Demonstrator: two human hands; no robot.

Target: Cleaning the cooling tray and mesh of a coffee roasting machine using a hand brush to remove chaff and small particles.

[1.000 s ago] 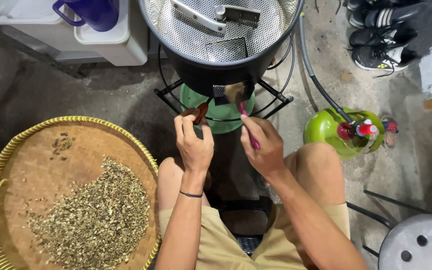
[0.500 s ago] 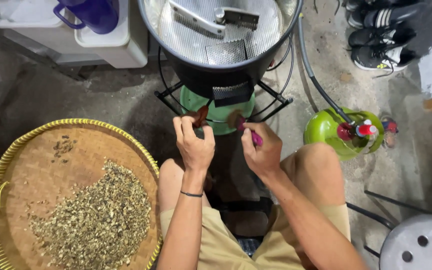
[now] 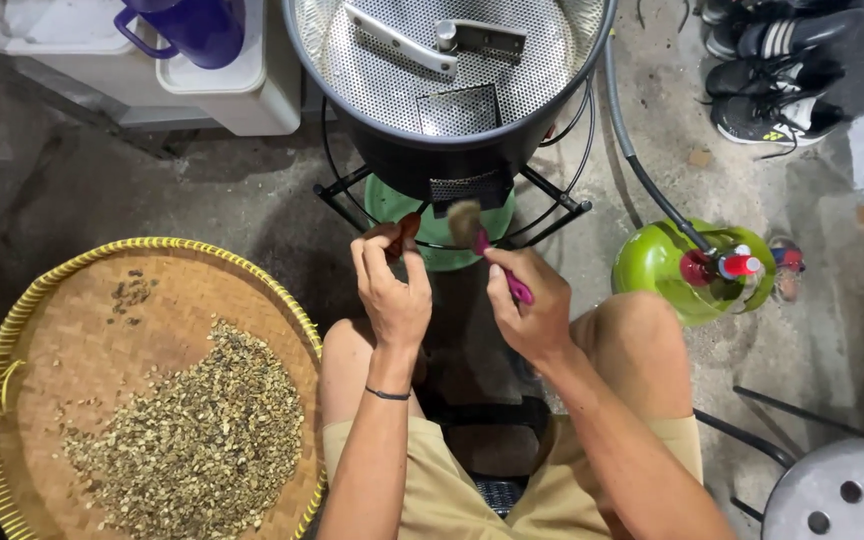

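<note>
Brush point(image 3: 467, 224) gripped by its pink handle in my right hand point(image 3: 532, 310), bristles far toward the drum's outlet point(image 3: 467, 188); my left hand point(image 3: 392, 290) pinches a small brown piece point(image 3: 408, 232) beside it

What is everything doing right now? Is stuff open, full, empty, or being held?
left hand: holds a small reddish-brown piece
right hand: grips the brush
brush: bristles up, near the machine's vent
perforated drum: empty
woven tray: part covered with beans
green gas cylinder: hose attached
purple jug: upright

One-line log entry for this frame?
left hand: holds small brown tool | right hand: holds pink-handled brush | both below black drum
</note>
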